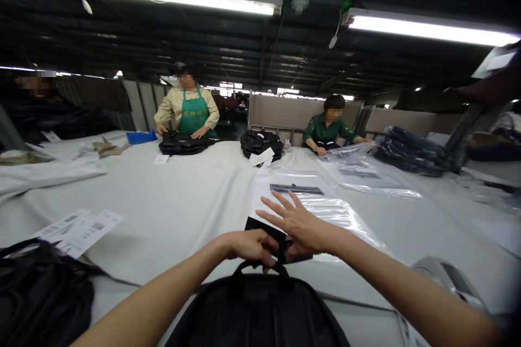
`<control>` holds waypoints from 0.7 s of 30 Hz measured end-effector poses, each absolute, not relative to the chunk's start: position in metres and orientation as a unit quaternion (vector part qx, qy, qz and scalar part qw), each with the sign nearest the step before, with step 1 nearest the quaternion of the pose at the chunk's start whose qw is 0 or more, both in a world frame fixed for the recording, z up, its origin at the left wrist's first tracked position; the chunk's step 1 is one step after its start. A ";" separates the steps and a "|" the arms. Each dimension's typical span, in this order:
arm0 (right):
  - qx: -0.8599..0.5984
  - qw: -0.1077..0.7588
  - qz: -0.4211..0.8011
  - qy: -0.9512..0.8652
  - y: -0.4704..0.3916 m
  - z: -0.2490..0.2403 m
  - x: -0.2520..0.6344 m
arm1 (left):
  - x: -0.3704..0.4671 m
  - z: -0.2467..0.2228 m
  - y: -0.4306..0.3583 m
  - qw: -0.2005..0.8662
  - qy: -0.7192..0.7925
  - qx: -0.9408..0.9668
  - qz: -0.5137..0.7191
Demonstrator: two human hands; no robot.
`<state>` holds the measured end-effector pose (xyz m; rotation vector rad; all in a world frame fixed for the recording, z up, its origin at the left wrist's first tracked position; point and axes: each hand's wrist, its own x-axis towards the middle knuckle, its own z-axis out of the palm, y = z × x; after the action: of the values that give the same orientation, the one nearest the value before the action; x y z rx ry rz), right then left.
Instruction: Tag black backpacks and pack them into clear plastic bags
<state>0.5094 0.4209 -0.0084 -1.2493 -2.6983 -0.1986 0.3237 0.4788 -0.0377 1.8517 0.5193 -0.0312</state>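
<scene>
A black backpack [260, 309] is at the table edge directly in front of me, its top handle and a short strap pointing away from me. My left hand [252, 246] is closed at the top handle, its thumb and fingers pinched around the black strap. Just to the right, my right hand [299, 225] has its fingers spread above the table, with the thumb beside the strap. Partly behind both hands lies a black card tag [262, 226]. Beyond it, a clear plastic bag [334, 211] with a dark printed strip lies flat.
More black bags [40, 287] with white barcode tags [87, 233] are at left. A grey device [448, 282] is at right. Across the white table [171, 200], co-workers handle a black bag [185, 142] and plastic film [345, 149]. Wrapped dark goods [411, 149] are stacked at far right.
</scene>
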 end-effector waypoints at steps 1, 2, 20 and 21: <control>-0.399 0.063 -0.067 -0.912 0.417 -0.002 0.507 | 0.325 -0.034 0.476 0.553 0.219 0.804 -0.014; -0.389 0.050 -0.062 -0.918 0.413 0.003 0.507 | 0.325 -0.032 0.473 0.537 0.219 0.814 -0.011; -0.345 0.200 -0.366 -0.841 0.345 -0.030 0.514 | 0.274 -0.029 0.424 0.550 0.277 0.744 0.258; -0.339 0.195 -0.372 -0.842 0.341 -0.032 0.510 | 0.276 -0.029 0.418 0.557 0.261 0.744 0.261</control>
<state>0.5105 0.3410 -0.0319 -0.9507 -2.3590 -1.0416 0.2756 0.4179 -0.0292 1.7569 0.6170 0.6156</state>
